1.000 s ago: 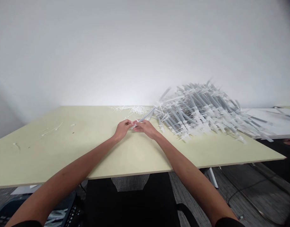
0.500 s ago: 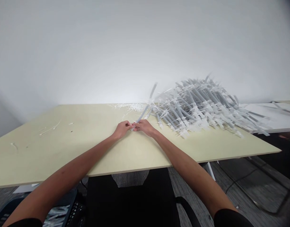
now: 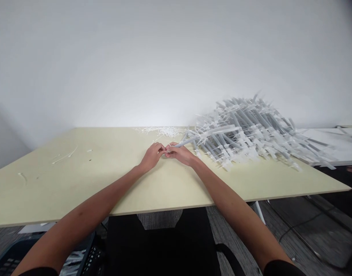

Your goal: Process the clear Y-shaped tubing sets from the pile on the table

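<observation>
A grey tube point(image 3: 189, 141) with whitish translucent fittings runs up and right out of my right hand point(image 3: 180, 154), whose fingers are closed round its near end. My left hand point(image 3: 153, 156) meets the right at that end, thumb and fingers pinched together. What lies between the left fingertips is small and mostly hidden. Just beyond the hands, the far part of the tube overlaps a large heap of similar grey tubes point(image 3: 244, 119) with white fittings and thin ties.
Thin white cable ties point(image 3: 168, 131) lie scattered along the back of the pale tabletop point(image 3: 176, 188), against the wall. A few loose strips point(image 3: 65, 155) lie at left. Below the table edge at lower left stands a dark basket point(image 3: 88, 255) with pale pieces inside. A white surface point(image 3: 331, 142) adjoins at right.
The tube has swung from pointing steeply up to lying low toward the right. Both hands have turned slightly and stay together at its end.
</observation>
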`<action>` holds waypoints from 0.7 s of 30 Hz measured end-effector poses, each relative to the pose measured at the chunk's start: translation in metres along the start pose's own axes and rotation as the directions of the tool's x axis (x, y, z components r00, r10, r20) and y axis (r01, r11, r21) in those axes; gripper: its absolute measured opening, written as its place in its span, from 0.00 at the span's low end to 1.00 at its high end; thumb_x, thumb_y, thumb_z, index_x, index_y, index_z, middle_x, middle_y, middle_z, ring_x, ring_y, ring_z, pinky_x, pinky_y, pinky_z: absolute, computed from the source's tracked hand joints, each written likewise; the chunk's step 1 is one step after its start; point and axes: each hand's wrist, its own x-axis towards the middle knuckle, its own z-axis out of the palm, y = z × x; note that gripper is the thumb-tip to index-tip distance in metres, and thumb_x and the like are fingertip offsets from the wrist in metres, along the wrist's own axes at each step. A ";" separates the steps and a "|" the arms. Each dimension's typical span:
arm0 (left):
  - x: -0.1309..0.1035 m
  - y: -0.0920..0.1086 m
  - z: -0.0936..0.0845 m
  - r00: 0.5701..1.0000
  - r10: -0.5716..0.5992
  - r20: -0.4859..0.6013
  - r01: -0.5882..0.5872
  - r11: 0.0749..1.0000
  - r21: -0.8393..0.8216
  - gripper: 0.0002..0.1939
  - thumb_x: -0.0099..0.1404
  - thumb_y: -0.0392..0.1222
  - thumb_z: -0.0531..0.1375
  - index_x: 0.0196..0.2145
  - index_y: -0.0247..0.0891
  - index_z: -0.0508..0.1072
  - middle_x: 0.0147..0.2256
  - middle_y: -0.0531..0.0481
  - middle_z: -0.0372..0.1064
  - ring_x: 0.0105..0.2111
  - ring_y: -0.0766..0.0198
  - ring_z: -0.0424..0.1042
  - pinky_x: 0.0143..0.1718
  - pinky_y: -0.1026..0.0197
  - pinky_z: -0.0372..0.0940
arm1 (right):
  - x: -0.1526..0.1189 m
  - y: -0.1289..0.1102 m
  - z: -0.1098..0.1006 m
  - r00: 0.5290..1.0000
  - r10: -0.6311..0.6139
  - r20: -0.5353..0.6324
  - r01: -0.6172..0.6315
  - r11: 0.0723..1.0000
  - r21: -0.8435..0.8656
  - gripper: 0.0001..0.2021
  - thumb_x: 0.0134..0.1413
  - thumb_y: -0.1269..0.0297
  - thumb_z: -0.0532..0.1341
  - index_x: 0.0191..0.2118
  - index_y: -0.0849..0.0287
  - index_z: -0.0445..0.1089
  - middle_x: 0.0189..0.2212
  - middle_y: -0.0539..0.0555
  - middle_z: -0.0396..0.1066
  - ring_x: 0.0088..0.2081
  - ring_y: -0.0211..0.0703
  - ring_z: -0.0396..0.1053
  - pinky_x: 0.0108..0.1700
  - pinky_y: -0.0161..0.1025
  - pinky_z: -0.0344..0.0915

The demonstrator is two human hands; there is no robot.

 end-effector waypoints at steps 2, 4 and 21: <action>0.000 0.001 -0.001 1.000 0.021 -0.007 -0.021 1.000 0.009 0.06 0.62 0.43 0.54 0.32 0.40 0.68 0.33 0.49 0.67 0.35 0.61 0.66 0.40 0.59 0.60 | -0.001 -0.001 0.002 1.000 0.005 0.013 -0.004 1.000 -0.021 0.10 0.44 0.61 0.66 0.29 0.63 0.70 0.29 0.52 0.70 0.30 0.35 0.68 0.42 0.38 0.67; -0.002 0.001 -0.001 1.000 0.007 0.002 -0.007 1.000 -0.019 0.06 0.62 0.43 0.55 0.32 0.40 0.69 0.33 0.50 0.68 0.35 0.62 0.66 0.39 0.60 0.60 | -0.001 -0.001 0.004 0.999 0.044 0.018 -0.043 0.998 -0.048 0.11 0.44 0.60 0.66 0.30 0.65 0.71 0.30 0.53 0.71 0.30 0.36 0.68 0.42 0.38 0.67; 0.000 0.000 0.003 0.981 -0.129 -0.146 0.112 0.987 -0.116 0.06 0.59 0.43 0.58 0.32 0.39 0.67 0.34 0.49 0.66 0.35 0.64 0.67 0.38 0.60 0.62 | 0.007 0.001 0.002 0.994 0.083 -0.065 -0.080 0.996 0.042 0.12 0.55 0.59 0.54 0.33 0.64 0.69 0.28 0.57 0.72 0.29 0.40 0.71 0.43 0.41 0.67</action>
